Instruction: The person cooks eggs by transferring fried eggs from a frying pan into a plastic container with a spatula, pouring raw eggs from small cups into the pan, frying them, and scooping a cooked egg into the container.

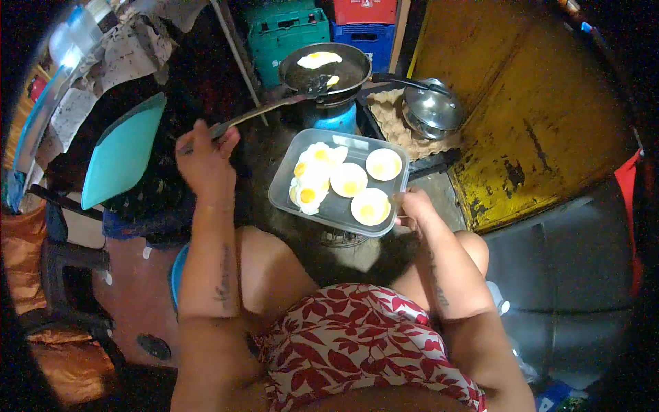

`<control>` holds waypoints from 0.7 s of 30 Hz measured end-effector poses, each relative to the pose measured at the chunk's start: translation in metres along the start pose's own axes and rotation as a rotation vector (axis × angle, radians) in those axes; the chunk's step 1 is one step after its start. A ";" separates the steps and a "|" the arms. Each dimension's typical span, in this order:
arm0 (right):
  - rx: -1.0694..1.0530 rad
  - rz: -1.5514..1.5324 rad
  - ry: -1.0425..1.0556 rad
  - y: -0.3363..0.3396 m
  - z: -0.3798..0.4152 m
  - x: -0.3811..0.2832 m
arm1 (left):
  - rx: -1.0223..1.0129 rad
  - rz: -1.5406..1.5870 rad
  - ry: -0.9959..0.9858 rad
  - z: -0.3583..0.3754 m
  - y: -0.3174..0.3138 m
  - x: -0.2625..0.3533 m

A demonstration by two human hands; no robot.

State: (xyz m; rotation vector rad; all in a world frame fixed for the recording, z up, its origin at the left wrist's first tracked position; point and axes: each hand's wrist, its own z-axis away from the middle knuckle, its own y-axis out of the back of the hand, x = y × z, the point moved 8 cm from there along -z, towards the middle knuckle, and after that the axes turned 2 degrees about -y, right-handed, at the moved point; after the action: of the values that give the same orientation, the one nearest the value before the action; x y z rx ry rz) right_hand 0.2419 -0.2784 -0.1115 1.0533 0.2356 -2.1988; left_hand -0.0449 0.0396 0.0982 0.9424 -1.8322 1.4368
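Note:
My left hand [208,161] is closed around the long handle of a cooking turner [268,107]. Its blade reaches into a dark frying pan [353,74], beside a small yellow-white bit of egg [333,81]. A fried egg [319,60] lies at the pan's far side. With my right hand [416,209] I grip the right edge of a clear plastic container [281,185], held above my lap. Inside it, overlapping fried eggs [308,196] sit on the left and three round white egg portions with yellow middles [384,165] on the right.
Below the pan is a burner on a blue gas cylinder [336,119]. A lidded metal pot [432,110] stands on cardboard to the right. Green crates [288,34] and a blue crate [367,42] are stacked behind. A worn yellow panel [535,103] borders the right; a turquoise plastic piece [123,154] is left.

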 end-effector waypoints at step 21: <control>0.114 0.098 0.084 -0.004 0.018 -0.012 | -0.139 -0.237 0.151 0.043 0.068 -0.019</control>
State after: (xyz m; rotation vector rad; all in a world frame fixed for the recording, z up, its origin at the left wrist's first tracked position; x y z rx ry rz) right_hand 0.2337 -0.2771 -0.0916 1.1961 0.0943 -2.1037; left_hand -0.0926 0.0106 0.0376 0.9213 -1.6273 1.1872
